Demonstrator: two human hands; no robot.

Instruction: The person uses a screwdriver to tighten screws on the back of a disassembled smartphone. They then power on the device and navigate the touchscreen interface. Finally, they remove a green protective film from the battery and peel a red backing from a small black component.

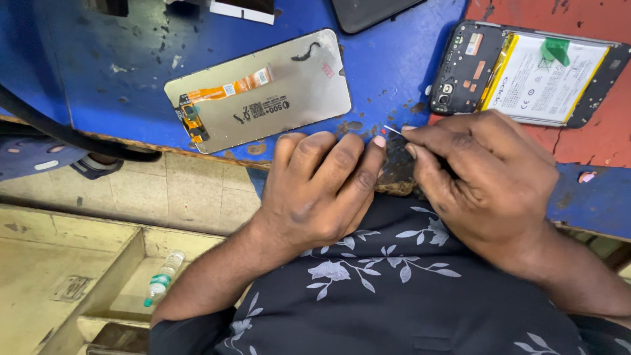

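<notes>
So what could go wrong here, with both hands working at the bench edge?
The thin tool in the right hand points at the left hand; a slip could jab a finger. The tiny red part sits near the bench edge and could drop. The display panel overhangs the edge; a nudge might tip it off.

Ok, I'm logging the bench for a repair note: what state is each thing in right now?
Opened phone: back cover off, yellow-edged battery exposed, lying flat on the red part of the bench.
Screen panel: detached, face down, orange flex cable showing.
Thin metal tool: pinched in the right hand, tip out.
Left hand: curled at the bench edge, fingertips next to the tool tip; contents hidden.
Plastic bottle: lying on its side on the floor, capped.
</notes>
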